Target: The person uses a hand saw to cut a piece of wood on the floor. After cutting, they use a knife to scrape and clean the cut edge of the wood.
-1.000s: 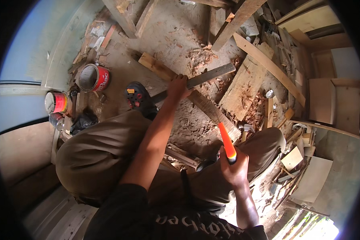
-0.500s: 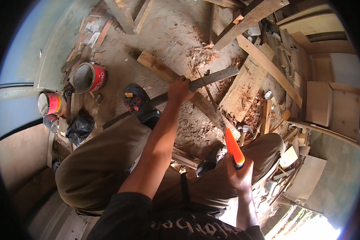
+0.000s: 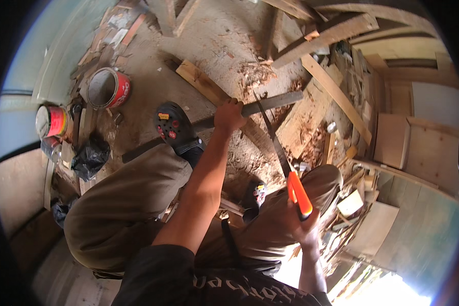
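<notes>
Far left: a tin with a pale lid (image 3: 44, 122) is showing a red and yellow label, its print too small to read; a black plastic bag (image 3: 91, 158) is lying just below. A larger red pail (image 3: 122, 91) is carrying white lettering on its side.

Left of centre: my dark clog (image 3: 176, 127), dotted with charms, is resting over a dark wooden strip (image 3: 278, 102), whose long axis is running from lower left to upper right. A paler plank (image 3: 201, 81) is passing beneath it, slanting down to the right. At the crossing, my left hand (image 3: 230, 116) is gripping the strip, fingers curled over it.

Centre: my black shirt (image 3: 229, 290) is bearing pale lettering.

Right of centre: a handsaw (image 3: 279, 150) is pointing up and slightly left, its blade crossing the strip just beyond my left hand; whether teeth are touching, I cannot tell. My right hand (image 3: 307, 224) is closing around its orange handle (image 3: 301, 195).

Right: a broad board (image 3: 311, 120), a long timber (image 3: 339, 97) and wood scraps are crowding the floor.
</notes>
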